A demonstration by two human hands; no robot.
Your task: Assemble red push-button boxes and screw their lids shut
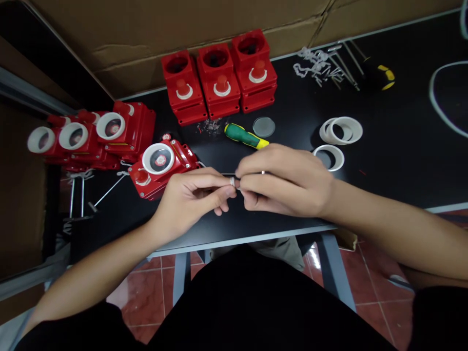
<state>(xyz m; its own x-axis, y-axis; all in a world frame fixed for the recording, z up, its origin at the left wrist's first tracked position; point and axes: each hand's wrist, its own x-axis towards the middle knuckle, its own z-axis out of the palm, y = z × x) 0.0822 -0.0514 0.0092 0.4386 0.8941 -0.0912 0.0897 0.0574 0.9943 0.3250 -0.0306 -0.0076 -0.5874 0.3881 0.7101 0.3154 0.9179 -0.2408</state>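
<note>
My left hand [193, 195] and my right hand [283, 180] meet over the front of the black table [395, 161]. Both are closed in a pinch around a small silvery ring-like part [232, 181] and a thin metal pin that pokes out to the left between the fingertips. Just left of my left hand lies a red box [161, 168] with a white round window and a red knob. A green and yellow screwdriver [245, 136] lies right behind my right hand.
Three red boxes [219, 78] stand in a row at the back against cardboard. More red boxes [91, 134] lie at the left. White rings [340, 130], a clear disc [263, 126], long metal screws [82, 195], white clips [318, 66] and a yellow-black tool [380, 73] lie around.
</note>
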